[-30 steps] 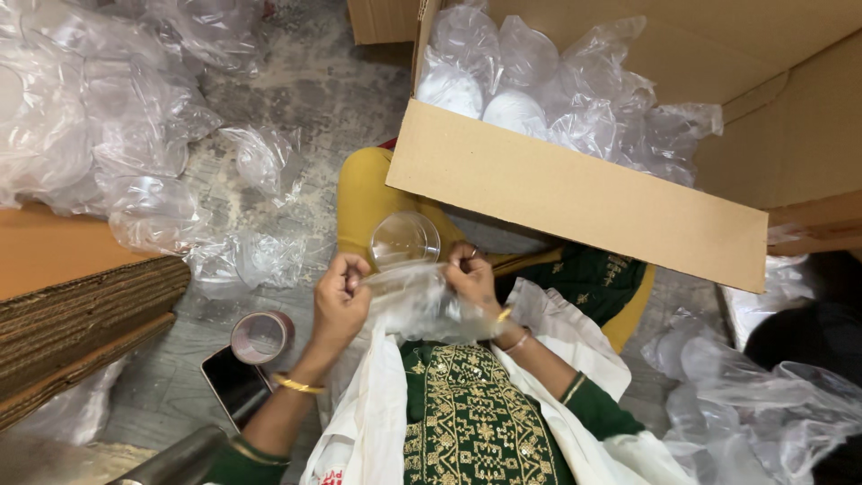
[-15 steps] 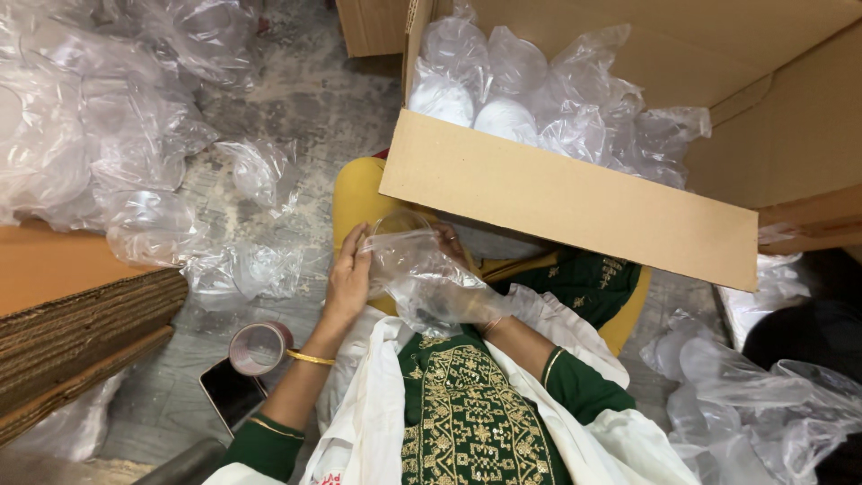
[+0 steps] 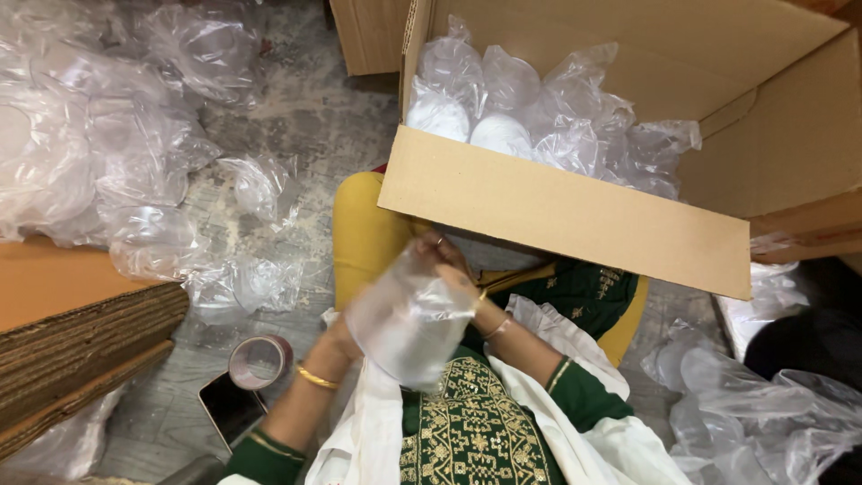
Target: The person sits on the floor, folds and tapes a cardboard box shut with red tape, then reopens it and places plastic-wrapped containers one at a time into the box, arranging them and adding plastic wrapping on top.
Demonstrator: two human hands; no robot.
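I see both hands, left hand [image 3: 339,341] and right hand [image 3: 449,260], clasping plastic-bagged cup stack [image 3: 411,316]: looks light, crinkly, slippery, crushable; I'd grip sides, gently.

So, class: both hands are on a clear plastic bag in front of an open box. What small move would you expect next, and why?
Probably lifting the clear plastic bag forward into the open cardboard box. Left hand and right hand both grip it, and the box already holds similar bagged pieces.

I see a clear plastic bag [image 3: 411,319], crumpled and blurred. It sits at my chest, seven o'clock of the open cardboard box [image 3: 566,211].
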